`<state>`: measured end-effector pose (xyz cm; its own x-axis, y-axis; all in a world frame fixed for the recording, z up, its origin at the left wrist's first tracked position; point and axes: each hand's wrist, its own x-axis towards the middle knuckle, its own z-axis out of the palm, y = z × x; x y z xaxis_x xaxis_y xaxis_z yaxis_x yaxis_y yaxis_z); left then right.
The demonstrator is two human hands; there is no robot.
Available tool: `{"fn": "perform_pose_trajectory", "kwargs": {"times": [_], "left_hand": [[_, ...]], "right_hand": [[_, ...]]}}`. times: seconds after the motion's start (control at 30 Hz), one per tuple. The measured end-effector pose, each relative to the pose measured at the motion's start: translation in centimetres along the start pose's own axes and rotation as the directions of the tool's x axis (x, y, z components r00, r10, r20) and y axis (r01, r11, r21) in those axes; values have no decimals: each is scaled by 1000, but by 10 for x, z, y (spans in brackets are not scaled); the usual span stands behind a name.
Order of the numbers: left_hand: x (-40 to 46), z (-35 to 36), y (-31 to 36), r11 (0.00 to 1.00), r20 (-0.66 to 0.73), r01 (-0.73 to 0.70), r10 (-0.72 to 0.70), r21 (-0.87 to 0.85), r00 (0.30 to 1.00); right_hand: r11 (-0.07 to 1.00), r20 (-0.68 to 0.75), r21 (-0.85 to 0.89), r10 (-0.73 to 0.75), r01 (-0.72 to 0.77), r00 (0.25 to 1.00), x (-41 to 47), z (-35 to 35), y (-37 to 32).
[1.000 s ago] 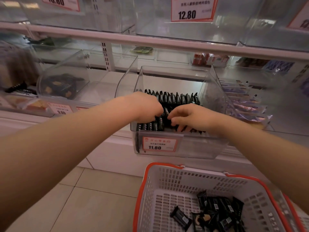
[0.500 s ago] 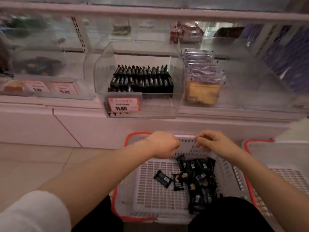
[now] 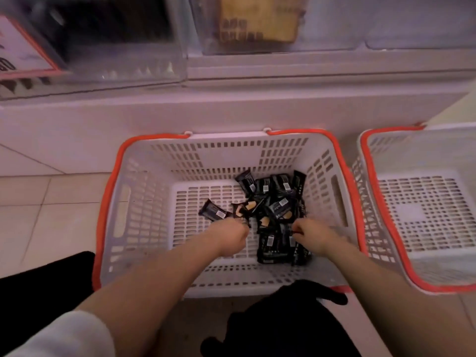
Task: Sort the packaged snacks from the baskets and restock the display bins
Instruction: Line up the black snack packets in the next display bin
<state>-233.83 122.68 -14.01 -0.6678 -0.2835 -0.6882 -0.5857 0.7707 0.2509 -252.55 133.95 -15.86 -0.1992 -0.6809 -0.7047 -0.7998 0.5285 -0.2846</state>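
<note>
Head view shows both hands in the white basket at frame centre: left hand pinching one black snack packet, right hand curled on another; gather several, labels aligned.

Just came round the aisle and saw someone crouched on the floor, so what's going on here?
A person is reaching both hands into a white basket with an orange rim on the floor, in front of the display shelf. The left hand and right hand are down at a pile of black snack packets in the basket, fingers curled at the packets as if gathering some. A second basket to the right shows no packets. Above, the clear display bin is only partly in view and blurred.
</note>
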Motion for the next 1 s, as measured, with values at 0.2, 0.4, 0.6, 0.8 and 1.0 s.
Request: {"fn": "perform_pose_trajectory", "kwargs": {"times": [0.2, 0.4, 0.6, 0.8, 1.0], "left_hand": [[47, 30, -6, 938, -36, 212, -230, -274, 973], [79, 44, -19, 890, -109, 272, -331, -366, 937], [104, 50, -23, 864, -165, 308, -397, -398, 903], [120, 61, -16, 665, -115, 452, -627, -595, 770], [132, 63, -14, 626, -51, 560, -690, -543, 722]], "right_hand": [[957, -192, -254, -191, 139, 963, 52, 13, -1], [806, -149, -529, -397, 266, 906, 96, 21, -7], [817, -224, -512, -426, 266, 877, 93, 30, 2], [933, -481, 229, -140, 278, 865, 71, 14, -7], [-56, -14, 998, 166, 24, 986, 57, 9, -10]]}}
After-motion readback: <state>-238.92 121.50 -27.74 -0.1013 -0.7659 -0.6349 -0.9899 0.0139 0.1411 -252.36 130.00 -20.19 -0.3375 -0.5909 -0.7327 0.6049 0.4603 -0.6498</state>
